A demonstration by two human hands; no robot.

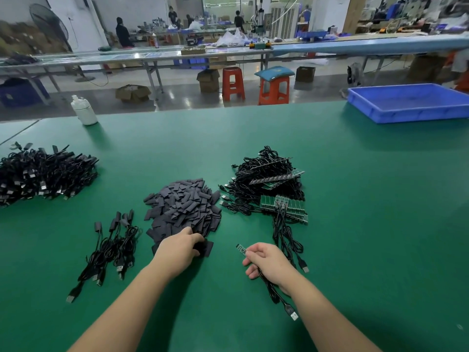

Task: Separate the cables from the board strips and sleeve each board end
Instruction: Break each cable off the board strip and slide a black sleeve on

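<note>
One cable [276, 293] with its small board end [241, 249] sits pinched in your right hand [269, 261], just right of the sleeve heap [184, 209]; your left hand [177, 250] curls onto a sleeve [206, 248] at the heap's near edge, so you're sleeving: lift one and slide it on; unseparated board strips [284, 205] wait right of the heap

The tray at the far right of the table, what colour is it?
The tray is blue, seen best in the head view.

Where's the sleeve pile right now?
Head view, table centre: the sleeve pile lies between the finished cables and the board strips, the left hand at its near edge.
</note>
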